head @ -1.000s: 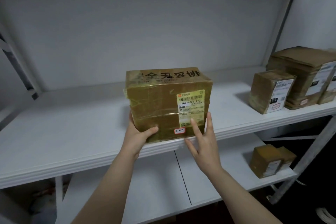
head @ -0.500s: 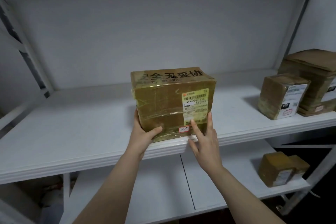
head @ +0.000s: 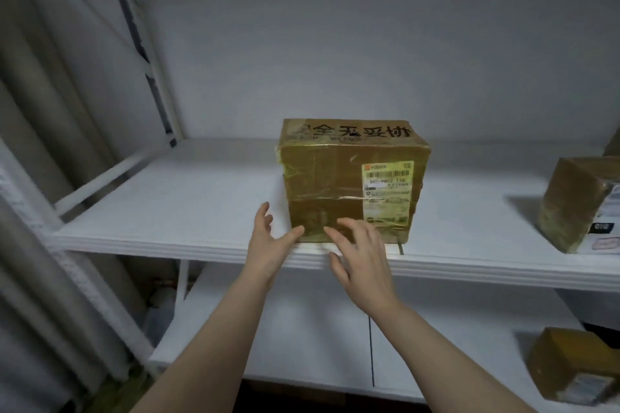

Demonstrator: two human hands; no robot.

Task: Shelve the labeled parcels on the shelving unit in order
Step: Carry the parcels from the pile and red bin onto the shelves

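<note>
One taped parcel point(head: 349, 178) sits on the middle shelf point(head: 167, 204), label point(head: 387, 191) out, left hand point(head: 270, 245) and right hand point(head: 364, 265) at its 6 o'clock, fingers point(head: 262, 216) spread and gripping nothing; second parcel point(head: 577, 204) at 3 o'clock, so this one looks placed, how many remain isn't visible.

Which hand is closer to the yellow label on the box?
Right. The right hand is just below the yellow label; the left hand is at the lower left corner of the box.

Tape-wrapped brown parcel point(head: 349, 178) sitting upright near the shelf's point(head: 167, 211) front edge, its shipping label point(head: 387, 191) facing forward.
</note>
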